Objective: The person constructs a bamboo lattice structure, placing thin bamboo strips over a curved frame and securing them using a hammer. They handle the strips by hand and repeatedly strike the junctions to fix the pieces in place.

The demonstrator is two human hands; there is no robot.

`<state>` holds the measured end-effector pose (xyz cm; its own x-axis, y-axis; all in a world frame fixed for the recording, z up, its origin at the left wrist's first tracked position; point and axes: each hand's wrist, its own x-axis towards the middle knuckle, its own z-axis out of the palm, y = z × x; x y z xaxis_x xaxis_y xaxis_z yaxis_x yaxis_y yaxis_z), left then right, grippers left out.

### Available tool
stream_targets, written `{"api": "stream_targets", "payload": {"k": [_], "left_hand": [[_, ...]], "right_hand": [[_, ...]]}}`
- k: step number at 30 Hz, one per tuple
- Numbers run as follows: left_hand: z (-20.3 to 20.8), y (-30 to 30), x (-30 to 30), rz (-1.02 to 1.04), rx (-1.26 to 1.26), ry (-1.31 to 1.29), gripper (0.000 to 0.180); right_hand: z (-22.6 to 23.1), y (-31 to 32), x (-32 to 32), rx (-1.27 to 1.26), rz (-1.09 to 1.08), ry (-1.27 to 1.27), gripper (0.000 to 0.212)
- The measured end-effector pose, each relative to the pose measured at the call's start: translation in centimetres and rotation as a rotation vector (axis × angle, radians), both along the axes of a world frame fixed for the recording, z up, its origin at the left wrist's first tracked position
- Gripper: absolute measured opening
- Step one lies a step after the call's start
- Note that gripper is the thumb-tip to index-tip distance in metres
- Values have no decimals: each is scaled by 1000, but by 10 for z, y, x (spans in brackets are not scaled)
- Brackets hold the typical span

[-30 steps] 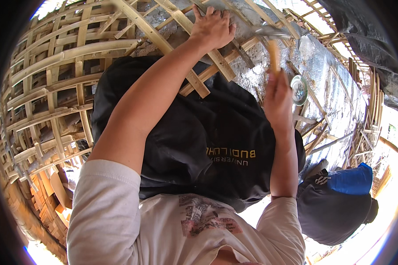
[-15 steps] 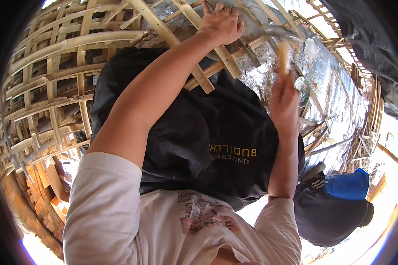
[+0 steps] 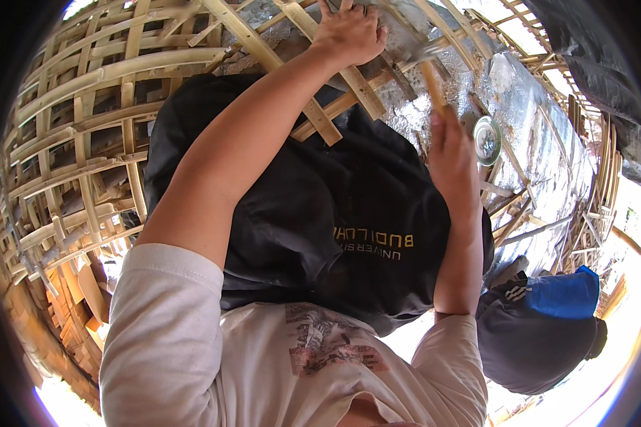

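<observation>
My right hand [image 3: 454, 146] is wrapped round the wooden handle of a hammer [image 3: 432, 85]. The hammer's metal head is smeared by motion beside a dark slat, a little right of my left hand. My left hand [image 3: 350, 34] reaches far forward onto crossed bamboo slats [image 3: 363, 92], its fingers bent and pressed down; whatever lies under the fingertips is hidden, and the top edge cuts them off. Beneath my forearms spreads black cloth [image 3: 299, 185] with yellow and pale lettering.
Woven bamboo lattice [image 3: 85, 142] fills the left side. A shiny silver sheet [image 3: 527, 107] lies at the right, with a round, greenish-rimmed object [image 3: 487, 141] on it near my right hand. Farther right are a dark bundle [image 3: 541, 341] and a blue piece [image 3: 563, 293]. Black sheeting [image 3: 584, 50] hangs at upper right.
The hammer has swung left, its head now closer to my left hand and the handle tilted. My right hand has shifted slightly left and down. My left hand stays nearly in place.
</observation>
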<state>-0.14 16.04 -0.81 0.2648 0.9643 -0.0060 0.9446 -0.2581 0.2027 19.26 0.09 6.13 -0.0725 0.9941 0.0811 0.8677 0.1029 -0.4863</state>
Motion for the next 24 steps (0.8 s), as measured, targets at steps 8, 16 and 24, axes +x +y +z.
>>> {"api": "stream_targets", "payload": {"k": [8,16,24], "left_hand": [[14,-6,-2,-10,-74,-4,57],[-8,-4,-3,19,168,-30,56],[-4,-1,-1,26,74,-54,56]], "right_hand": [[28,2,-5,59,-78,213,17],[-1,-5,-8,-101,28,-183,17],[31,4,-14,47,-40,199,14]]}}
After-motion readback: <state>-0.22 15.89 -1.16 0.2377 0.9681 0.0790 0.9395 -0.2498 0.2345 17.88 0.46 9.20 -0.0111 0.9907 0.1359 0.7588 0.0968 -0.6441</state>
